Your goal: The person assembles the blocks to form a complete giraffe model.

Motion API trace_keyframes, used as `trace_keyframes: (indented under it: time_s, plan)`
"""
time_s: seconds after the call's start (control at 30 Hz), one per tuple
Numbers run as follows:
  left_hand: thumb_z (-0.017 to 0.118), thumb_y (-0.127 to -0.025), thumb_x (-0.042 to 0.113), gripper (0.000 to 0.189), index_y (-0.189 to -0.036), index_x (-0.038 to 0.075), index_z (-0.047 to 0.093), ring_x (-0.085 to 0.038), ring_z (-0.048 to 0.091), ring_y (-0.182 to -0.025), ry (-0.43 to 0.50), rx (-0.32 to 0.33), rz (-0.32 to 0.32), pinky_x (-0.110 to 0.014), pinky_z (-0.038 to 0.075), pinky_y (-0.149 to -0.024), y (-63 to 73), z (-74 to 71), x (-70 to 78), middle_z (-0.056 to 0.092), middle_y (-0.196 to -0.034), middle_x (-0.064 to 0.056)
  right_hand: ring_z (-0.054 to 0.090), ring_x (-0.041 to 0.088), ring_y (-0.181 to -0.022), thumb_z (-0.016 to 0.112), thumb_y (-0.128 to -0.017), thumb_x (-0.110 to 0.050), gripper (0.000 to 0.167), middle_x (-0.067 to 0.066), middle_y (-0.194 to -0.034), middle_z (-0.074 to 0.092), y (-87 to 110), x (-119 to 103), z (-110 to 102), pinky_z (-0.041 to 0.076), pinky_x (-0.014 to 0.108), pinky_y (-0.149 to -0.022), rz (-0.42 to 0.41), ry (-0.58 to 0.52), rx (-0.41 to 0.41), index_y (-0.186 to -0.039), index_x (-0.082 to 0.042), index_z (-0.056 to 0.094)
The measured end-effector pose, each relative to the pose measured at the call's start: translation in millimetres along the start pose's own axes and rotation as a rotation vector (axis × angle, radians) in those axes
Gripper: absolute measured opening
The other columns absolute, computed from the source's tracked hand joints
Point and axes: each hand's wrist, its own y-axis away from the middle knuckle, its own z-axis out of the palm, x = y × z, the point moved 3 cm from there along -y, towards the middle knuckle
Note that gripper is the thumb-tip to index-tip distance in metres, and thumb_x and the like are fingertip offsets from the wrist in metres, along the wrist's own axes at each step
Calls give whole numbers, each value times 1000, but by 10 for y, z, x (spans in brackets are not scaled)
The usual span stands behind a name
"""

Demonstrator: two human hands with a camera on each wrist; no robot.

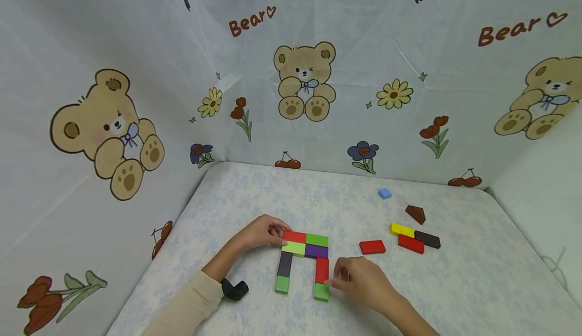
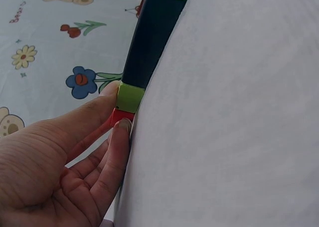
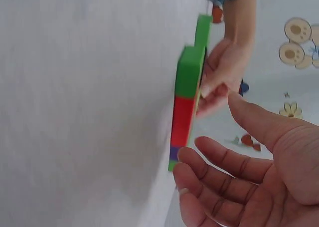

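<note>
Flat coloured blocks lie in an arch shape on the table. Its top has a red block (image 1: 295, 236) and a green block (image 1: 317, 240) over a yellow-green block (image 1: 293, 248) and a purple block (image 1: 316, 251). One leg is a dark block (image 1: 285, 264) with a light green block (image 1: 282, 284); the other is a red block (image 1: 322, 270) with a green block (image 1: 321, 292). My left hand (image 1: 263, 232) pinches the top red block at its left end, thumb against the yellow-green block (image 2: 130, 98). Beside the right leg, my right hand (image 1: 361, 281) holds nothing, fingers loosely bent.
A lone red block (image 1: 372, 247) lies right of the arch. Farther right are a yellow block (image 1: 402, 230), another red block (image 1: 411, 244), a dark block (image 1: 428, 239) and a brown piece (image 1: 416, 214). A small blue block (image 1: 384, 193) lies toward the back. Printed cloth walls surround the table.
</note>
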Motion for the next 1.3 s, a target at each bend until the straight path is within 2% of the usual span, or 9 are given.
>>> trace_keyframes:
  time_s: [0.17, 0.27, 0.37, 0.53, 0.67, 0.8, 0.93, 1.3]
  plan:
    - [84, -84, 11, 29, -112, 6, 76, -12, 55, -67, 4, 6, -1, -24, 45, -61, -4, 19, 1, 66, -82, -1, 49, 11, -62, 86, -81, -34, 23, -9, -68, 55, 4, 192, -229, 43, 25, -55, 83, 23, 156, -90, -20, 71]
    - [84, -84, 10, 29, -112, 5, 76, -12, 55, -67, 5, 9, 1, -24, 46, -60, -9, 19, -2, 66, -82, -1, 50, 13, -63, 86, -82, -33, 26, -6, -71, 56, 1, 337, -360, 44, 27, -55, 120, 49, 212, -95, -16, 72]
    - [84, -84, 10, 29, -112, 5, 76, -12, 55, -67, 6, 9, -3, -25, 46, -61, -2, 15, 4, 66, -82, -1, 53, 15, -68, 85, -82, -35, 37, -2, -77, 61, -15, 487, -461, 49, 30, -57, 160, 70, 247, -105, -8, 72]
    - [84, -85, 10, 29, -112, 5, 76, -13, 55, -68, 7, 9, -5, -25, 46, -62, 10, 11, 23, 66, -82, -1, 60, 20, -79, 87, -80, -37, 61, 12, -97, 70, -48, 706, -506, 58, 39, -65, 260, 123, 227, -122, 3, 66]
    - [84, -85, 11, 30, -112, 5, 76, -12, 56, -69, -10, 11, 1, -25, 47, -62, 11, 10, 23, 66, -82, 0, 62, 26, -88, 86, -80, -40, 72, 23, -111, 68, -80, 802, -487, 59, 46, -73, 300, 176, 196, -126, 9, 62]
    - [84, -84, 11, 30, -112, 5, 76, -12, 56, -69, -10, 11, 0, -24, 47, -62, 14, 13, 25, 66, -83, 0, 58, 25, -81, 85, -81, -41, 67, 17, -96, 67, -121, 838, -468, 56, 40, -69, 309, 203, 165, -118, 10, 64]
    - [84, -85, 10, 30, -113, 5, 76, -12, 56, -68, -2, 8, 1, -24, 47, -62, 15, 18, 27, 66, -82, 0, 52, 21, -73, 84, -82, -42, 60, 8, -79, 57, -162, 851, -459, 47, 31, -60, 334, 193, 132, -110, 7, 65]
    - [85, -84, 12, 30, -112, 6, 76, -12, 56, -68, -13, 16, 4, -24, 47, -62, -3, 19, -22, 67, -83, -2, 52, 22, -74, 85, -78, -50, 64, 8, -79, 56, -225, 874, -435, 46, 31, -58, 345, 198, 132, -105, 5, 63]
